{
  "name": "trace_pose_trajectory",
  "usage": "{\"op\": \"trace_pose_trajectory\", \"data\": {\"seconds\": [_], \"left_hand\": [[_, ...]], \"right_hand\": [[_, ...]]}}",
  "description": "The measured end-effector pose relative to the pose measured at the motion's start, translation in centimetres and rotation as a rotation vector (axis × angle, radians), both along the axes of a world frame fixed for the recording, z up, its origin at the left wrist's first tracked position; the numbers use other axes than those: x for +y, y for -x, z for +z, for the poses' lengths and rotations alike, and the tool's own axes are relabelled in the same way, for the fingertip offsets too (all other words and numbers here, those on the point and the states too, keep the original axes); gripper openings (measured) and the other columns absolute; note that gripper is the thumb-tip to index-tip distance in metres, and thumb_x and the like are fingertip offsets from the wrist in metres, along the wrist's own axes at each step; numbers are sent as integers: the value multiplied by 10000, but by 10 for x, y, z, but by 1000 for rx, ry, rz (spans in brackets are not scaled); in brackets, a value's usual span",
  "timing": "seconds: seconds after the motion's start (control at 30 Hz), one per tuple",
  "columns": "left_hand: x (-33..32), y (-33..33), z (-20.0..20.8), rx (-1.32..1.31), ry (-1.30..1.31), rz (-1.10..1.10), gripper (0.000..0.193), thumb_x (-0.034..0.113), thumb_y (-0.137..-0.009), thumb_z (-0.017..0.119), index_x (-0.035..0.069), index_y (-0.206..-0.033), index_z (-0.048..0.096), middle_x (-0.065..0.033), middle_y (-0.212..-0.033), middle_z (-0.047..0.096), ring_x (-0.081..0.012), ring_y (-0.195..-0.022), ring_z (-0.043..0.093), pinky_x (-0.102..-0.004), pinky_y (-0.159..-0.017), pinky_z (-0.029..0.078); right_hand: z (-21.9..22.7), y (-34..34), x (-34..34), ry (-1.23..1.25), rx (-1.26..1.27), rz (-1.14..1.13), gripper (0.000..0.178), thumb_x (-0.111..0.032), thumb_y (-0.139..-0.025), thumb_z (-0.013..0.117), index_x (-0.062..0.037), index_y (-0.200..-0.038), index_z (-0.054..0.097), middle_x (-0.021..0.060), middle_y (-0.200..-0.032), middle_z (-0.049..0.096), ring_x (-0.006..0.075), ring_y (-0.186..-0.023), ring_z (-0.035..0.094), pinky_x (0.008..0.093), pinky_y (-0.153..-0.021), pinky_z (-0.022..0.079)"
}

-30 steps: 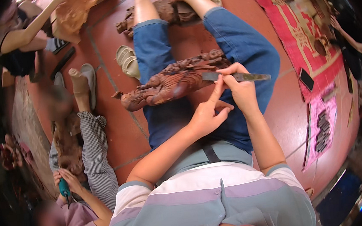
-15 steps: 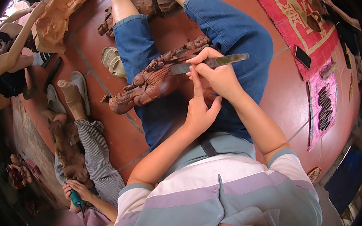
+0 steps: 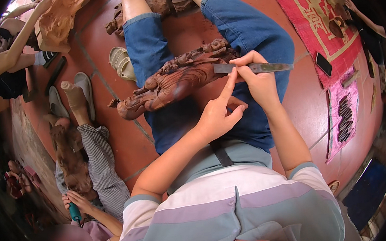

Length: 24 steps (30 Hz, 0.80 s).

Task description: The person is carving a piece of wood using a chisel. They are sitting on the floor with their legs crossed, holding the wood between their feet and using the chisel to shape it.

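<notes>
Holding blade (image 3: 273,67), R hand (image 3: 259,83); edge (image 3: 217,69) over carving (image 3: 171,87); floor (image 3: 190,33) gap btwn legs (image 3: 154,43).

Pale glare marks the floor (image 3: 302,117) (rim black).

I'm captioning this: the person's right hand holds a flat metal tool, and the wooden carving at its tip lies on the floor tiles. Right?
Not quite: that wooden carving lies across the person's blue trouser legs, not on the floor tiles, as the head view shows. The right hand does hold the flat metal tool.
</notes>
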<state>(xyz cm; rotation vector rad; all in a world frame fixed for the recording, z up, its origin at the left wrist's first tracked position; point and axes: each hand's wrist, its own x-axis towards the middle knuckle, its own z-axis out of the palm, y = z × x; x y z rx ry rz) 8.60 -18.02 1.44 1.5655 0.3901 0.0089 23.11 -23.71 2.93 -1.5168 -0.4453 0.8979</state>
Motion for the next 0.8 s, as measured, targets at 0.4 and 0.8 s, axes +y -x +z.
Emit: {"op": "trace_pose_trajectory", "data": {"seconds": [0.4,0.8], "left_hand": [[-6,-6,0,0,-75,-8,993,36,-849,553,114,-1481,-209,-122,-915,710,-161,-750,669,-226,-653,489],[-14,-10,0,-51,2,163,1010,37,-854,552,96,-1457,-256,-126,-917,713,-160,-743,655,-241,-665,494]], "right_hand": [[-2,5,-2,24,64,-81,61,19,-863,549,-5,-903,589,67,-829,645,117,-747,648,257,-660,542],[2,-6,16,33,-43,83,81,12,-820,535,-8,-865,599,47,-780,630,95,-731,626,249,-633,505]]}}
